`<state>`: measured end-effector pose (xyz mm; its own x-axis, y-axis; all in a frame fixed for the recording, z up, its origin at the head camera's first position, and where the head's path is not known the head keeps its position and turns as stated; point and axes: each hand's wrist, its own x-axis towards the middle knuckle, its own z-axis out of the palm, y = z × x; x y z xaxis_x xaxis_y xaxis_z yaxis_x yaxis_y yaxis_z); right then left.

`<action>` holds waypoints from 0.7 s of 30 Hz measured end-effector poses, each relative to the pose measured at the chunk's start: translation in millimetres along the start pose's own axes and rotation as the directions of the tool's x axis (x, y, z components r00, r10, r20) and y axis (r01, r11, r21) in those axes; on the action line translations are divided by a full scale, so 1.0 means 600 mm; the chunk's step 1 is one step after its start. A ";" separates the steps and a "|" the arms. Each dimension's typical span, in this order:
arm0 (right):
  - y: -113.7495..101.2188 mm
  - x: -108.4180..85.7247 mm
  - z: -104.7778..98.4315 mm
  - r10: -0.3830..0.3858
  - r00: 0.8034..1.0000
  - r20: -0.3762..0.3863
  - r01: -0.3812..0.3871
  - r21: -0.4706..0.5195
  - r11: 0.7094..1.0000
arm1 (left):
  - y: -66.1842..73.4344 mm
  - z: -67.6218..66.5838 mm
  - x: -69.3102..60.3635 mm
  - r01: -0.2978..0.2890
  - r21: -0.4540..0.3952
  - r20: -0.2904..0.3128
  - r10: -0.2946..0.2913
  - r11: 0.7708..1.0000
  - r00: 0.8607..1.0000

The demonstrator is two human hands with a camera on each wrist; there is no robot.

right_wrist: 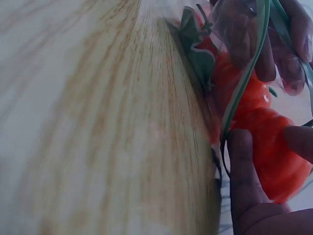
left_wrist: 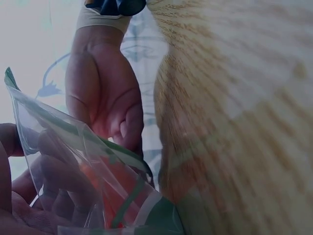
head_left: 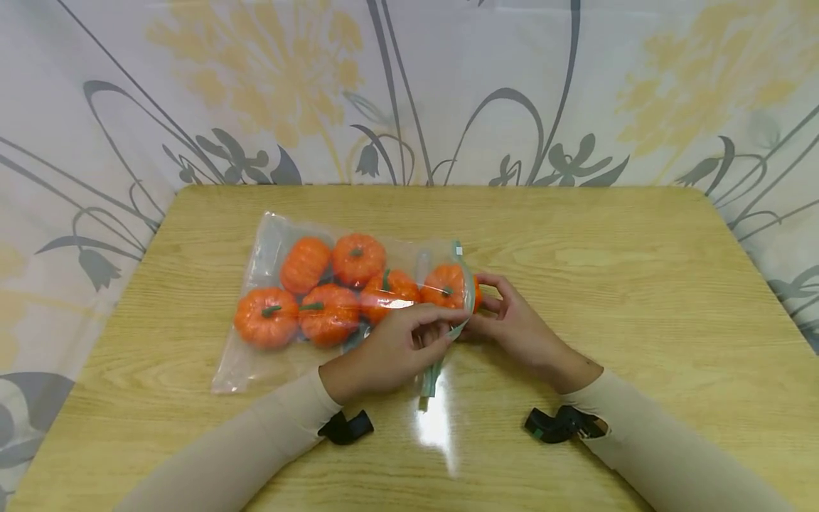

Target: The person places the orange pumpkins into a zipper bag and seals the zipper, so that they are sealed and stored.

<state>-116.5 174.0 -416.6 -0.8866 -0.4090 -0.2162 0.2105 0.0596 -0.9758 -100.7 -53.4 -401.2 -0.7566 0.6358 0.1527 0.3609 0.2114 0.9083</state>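
Note:
A clear zip bag lies flat on the table with its green-edged mouth towards the right. Inside it are several small orange toy pumpkins with green stems. One more pumpkin sits right at the mouth, partly inside the bag. My left hand pinches the near edge of the mouth between thumb and fingers. From the right, my right hand grips the pumpkin at the mouth; in the right wrist view its fingers hold that pumpkin. Part of the bag's near side is hidden under my left hand.
The wooden table extends to both sides of the bag. Behind it hangs a flower-patterned cloth. A black strap device sits at the left wrist, and another at the right.

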 end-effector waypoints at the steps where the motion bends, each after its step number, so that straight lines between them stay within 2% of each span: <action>1: 0.002 -0.001 0.001 0.007 1.000 0.007 -0.007 0.009 1.000 | -0.001 0.001 -0.001 -0.001 0.000 0.001 0.001 1.000 1.000; 6: 0.008 -0.001 0.002 0.023 0.999 0.022 -0.024 0.048 0.999 | 0.001 0.003 -0.003 -0.013 -0.008 -0.002 0.013 1.000 1.000; 13: 0.006 -0.001 0.003 0.031 0.999 0.025 -0.031 0.019 0.999 | 0.003 0.001 -0.005 0.002 -0.006 0.005 -0.002 1.000 1.000; 21: 0.002 -0.002 0.003 0.006 1.000 -0.010 -0.006 -0.004 1.000 | 0.001 0.000 -0.003 -0.021 -0.005 -0.007 0.021 1.000 1.000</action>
<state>-114.2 172.8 -417.3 -0.8894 -0.3993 -0.2228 0.2146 0.0659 -0.9745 -99.3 -54.2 -400.7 -0.7527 0.6346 0.1750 0.3743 0.1939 0.9068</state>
